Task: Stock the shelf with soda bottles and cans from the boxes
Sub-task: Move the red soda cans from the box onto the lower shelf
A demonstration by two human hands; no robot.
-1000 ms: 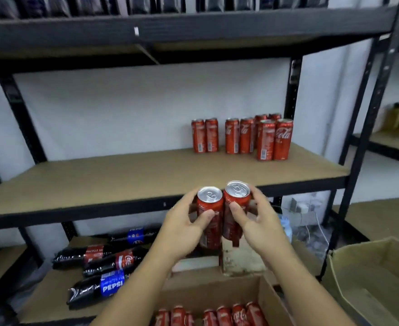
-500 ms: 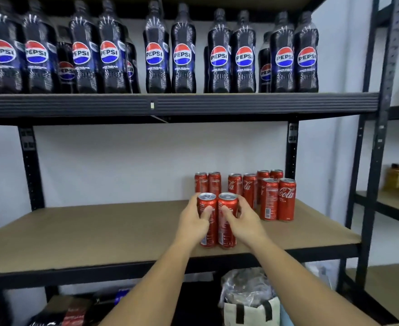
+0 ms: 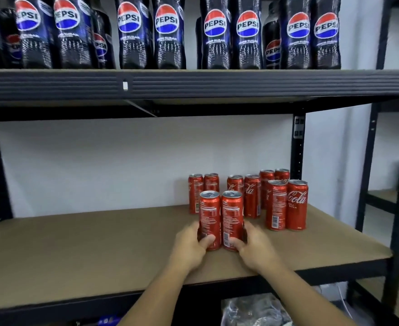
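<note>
Left hand [image 3: 189,245] and right hand [image 3: 257,249] curl round two front Coca-Cola cans [image 3: 213,215] on the middle shelf [image 3: 76,250]; eight stocked cans [image 3: 276,203] at 1 o'clock, the 9 o'clock side unfilled.

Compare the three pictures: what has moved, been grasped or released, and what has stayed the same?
The left hand and right hand carried the left can and right can from mid-air up and forward onto the middle shelf, in front of the eight stocked cans. Both hands still grip them, lower down now. The stocked cans and Pepsi bottles stayed put.
</note>
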